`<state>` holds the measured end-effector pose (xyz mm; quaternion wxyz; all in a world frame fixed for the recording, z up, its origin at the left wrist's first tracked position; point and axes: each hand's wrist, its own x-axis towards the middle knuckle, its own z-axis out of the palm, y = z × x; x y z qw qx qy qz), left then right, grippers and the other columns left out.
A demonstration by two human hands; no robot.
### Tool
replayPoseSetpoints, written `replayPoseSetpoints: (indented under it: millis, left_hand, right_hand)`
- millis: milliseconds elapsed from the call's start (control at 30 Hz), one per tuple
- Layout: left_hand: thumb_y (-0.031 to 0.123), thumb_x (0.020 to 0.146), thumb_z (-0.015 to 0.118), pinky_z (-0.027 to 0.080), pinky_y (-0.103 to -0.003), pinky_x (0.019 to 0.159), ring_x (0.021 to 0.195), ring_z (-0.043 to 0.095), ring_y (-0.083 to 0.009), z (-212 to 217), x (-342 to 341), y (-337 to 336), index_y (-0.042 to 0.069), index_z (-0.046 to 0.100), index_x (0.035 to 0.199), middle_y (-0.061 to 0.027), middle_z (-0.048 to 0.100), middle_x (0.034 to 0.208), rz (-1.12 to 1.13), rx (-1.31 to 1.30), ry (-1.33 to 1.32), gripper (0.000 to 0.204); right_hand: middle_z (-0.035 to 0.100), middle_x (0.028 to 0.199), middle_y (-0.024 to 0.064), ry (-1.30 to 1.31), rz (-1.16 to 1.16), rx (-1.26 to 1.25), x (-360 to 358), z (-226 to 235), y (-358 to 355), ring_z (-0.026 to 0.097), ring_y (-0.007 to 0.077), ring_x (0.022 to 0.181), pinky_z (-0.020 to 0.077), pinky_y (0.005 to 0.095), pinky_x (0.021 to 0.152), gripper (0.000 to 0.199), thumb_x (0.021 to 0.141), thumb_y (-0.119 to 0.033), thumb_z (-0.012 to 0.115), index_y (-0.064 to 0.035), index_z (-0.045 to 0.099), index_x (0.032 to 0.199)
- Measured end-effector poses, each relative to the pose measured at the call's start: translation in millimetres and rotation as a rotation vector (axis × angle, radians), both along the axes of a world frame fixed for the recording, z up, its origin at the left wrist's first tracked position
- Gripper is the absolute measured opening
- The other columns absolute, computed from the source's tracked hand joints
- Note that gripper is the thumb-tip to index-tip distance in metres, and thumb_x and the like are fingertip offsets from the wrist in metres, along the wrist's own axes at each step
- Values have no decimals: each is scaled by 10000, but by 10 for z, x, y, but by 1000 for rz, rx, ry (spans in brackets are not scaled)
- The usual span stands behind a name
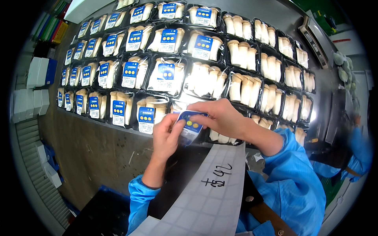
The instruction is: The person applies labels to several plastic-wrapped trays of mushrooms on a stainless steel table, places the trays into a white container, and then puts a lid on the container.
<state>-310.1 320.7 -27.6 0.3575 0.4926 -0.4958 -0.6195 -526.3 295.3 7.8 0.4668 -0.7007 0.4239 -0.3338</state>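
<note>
Between my two hands is a blue-and-white label point(188, 133). My left hand point(165, 137) pinches its left edge between thumb and fingers. My right hand point(224, 118) grips its upper right side, fingers bent over it. Both hands are above the near row of black trays of king oyster mushrooms under clear film. Trays to the left, such as a labelled tray point(157, 108), carry matching labels. Those to the right, such as an unlabelled tray point(246, 89), show bare film. A long white backing strip point(216, 157) with black handwriting runs down from below my hands toward my body.
The trays stand in several rows on a grey metal table point(114, 137). White boxes point(35, 72) and colourful stacked crates point(49, 25) are at the left. At the right are a metal-framed device point(315, 41), net-wrapped produce point(343, 67) and another person's blue sleeve point(360, 147).
</note>
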Motion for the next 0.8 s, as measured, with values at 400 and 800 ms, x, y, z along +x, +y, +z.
replayPoseSetpoints:
  millis: [400,800]
  left_hand:
    - [70,890,682,471,-210,656,732,595,-44,-189,424,707,-34,708,1010,-31,703,851,78,204,-68,161]
    - [55,845,718,469,-217,606,673,604,-52,-106,484,622,-29,723,979,-38,707,773,10,-6,-11,158]
  right_hand:
    - [684,858,114,596,-272,-95,-539,-347,-726,665,265,764,503,350,676,377,890,-422,658,-64,635,1005]
    - [588,1105,189,758,-451,-187,-248,-583,-230,649,401,911,541,442,745,727,831,-502,687,-49,467,1356]
